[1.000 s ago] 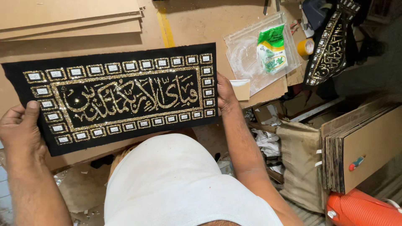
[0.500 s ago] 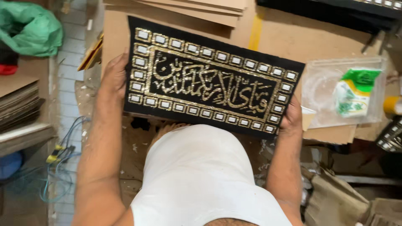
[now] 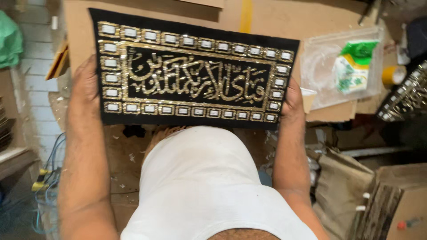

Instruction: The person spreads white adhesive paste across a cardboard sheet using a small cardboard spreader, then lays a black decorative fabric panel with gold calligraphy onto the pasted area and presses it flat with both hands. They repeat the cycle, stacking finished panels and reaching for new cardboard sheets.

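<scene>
Far left there's a green bag (image 3: pixel 10 40) at the frame's edge, and below it blue wires (image 3: pixel 51 155) trail near the floor. Now the left hand (image 3: pixel 84 91): it grips the panel's short left edge, fingers tucked behind and out of sight, palm side wrapped around the border. The panel (image 3: pixel 191 73) itself is a black rectangle, gold lettering in the middle, a frame of small silvery tiles all round, held flat and slightly tilted over the brown bench (image 3: pixel 267 18), just in front of the person's white shirt (image 3: pixel 200 186).

It looks stiff: no sag between the hands, so probably cloth on a board, and light enough for an edge grip. The beadwork seems the fragile part; best held by the bare black margins at the short ends, not by the raised gold.

The right hand (image 3: pixel 291 100) clasps the right edge the same way, thumb on the front. Further right lie a clear plastic bag (image 3: pixel 320 75) with a green packet (image 3: pixel 353 66) inside, then a yellow tape roll (image 3: pixel 393 74).
</scene>
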